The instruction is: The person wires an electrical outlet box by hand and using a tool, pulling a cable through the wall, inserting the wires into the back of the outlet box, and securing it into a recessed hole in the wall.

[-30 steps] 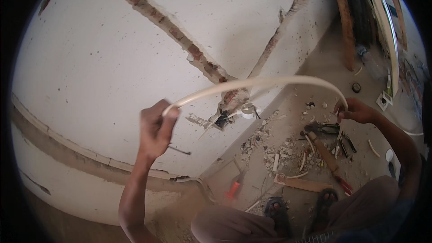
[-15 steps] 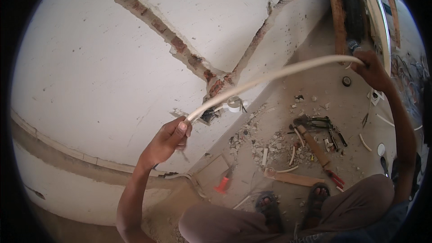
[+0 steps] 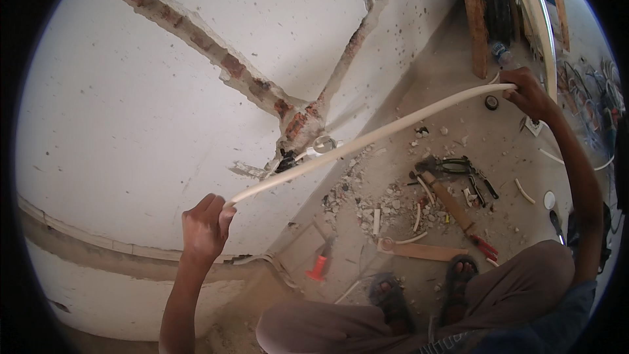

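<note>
Conduit, long and cream-white (image 3: 367,139), stretches across the head view from lower left to upper right, nearly straight with a slight bow, held at both ends in front of the white plastered wall (image 3: 131,105). The person's left hand (image 3: 204,226) grips the lower end, fingers curled tight around it with the thumb side up. The right hand (image 3: 524,92) closes around the upper end near the room's corner, fingers wrapped over the pipe.

Behind the pipe, two chases cut in the plaster expose red brick (image 3: 229,65) and meet at a junction where a small white round fitting (image 3: 322,144) sits just under the pipe's midpoint.

On the dusty floor lie plaster rubble (image 3: 367,200), a pair of dark pliers (image 3: 452,167), a wooden-handled tool (image 3: 452,204), red-handled pliers (image 3: 486,248), a flat wooden strip (image 3: 426,251) and an orange-red handled tool (image 3: 318,267). Short white pipe offcuts (image 3: 524,191) lie scattered to the right. A clear plastic bottle (image 3: 501,54) stands by a wooden plank (image 3: 475,19) leaning in the corner; any label on it is too small to tell. A dark tape roll (image 3: 491,102) lies just beside the right hand.

Sandalled feet (image 3: 458,275) and brown trousers (image 3: 524,288) fill the lower edge.
</note>
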Tool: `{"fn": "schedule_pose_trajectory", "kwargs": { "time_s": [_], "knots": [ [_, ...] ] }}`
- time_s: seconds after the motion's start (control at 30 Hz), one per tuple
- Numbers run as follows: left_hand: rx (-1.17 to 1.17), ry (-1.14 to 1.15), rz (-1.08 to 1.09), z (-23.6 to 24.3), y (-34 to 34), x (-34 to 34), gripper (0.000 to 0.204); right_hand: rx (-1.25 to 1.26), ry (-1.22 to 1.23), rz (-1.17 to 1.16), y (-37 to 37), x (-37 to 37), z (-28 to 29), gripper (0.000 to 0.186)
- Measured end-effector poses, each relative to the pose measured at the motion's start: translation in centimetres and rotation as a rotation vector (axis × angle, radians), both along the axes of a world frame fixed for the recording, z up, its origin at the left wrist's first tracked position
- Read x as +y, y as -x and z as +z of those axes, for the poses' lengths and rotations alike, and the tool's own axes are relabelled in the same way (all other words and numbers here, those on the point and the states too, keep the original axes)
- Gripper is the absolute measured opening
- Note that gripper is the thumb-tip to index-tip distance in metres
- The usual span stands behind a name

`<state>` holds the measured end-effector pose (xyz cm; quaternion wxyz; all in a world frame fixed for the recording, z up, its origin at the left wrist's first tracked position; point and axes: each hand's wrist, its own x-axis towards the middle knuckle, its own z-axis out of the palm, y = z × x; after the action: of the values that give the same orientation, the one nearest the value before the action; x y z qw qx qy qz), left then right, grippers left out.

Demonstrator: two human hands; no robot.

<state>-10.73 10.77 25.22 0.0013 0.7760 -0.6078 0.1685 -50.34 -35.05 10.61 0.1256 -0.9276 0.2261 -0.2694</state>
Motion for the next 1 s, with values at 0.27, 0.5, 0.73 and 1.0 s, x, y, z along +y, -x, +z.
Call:
{"fn": "schedule_pose_trajectory", "kwargs": {
  "time_s": [0.27,0.5,0.73,1.0],
  "knots": [
    [0.395,-0.041,-0.002,-2.9,-0.2,1.0,0.049,-0.044,-0.023,-0.065,3.3,-2.2,-1.9,0.052],
    [0.826,-0.177,0.259,-9.3,0.3,2.2,0.038,-0.014,0.349,-0.075,5.0,-3.1,-5.6,0.016],
    [0.546,-0.435,-0.026,-21.2,2.1,3.3,0.033,0.375,0.268,-0.434,8.9,-4.9,-13.7,0.04],
    [0.644,-0.673,-0.18,-32.7,8.0,2.3,0.026,0.004,0.381,-0.106,14.2,-10.7,-13.5,0.032]
  ]
}}
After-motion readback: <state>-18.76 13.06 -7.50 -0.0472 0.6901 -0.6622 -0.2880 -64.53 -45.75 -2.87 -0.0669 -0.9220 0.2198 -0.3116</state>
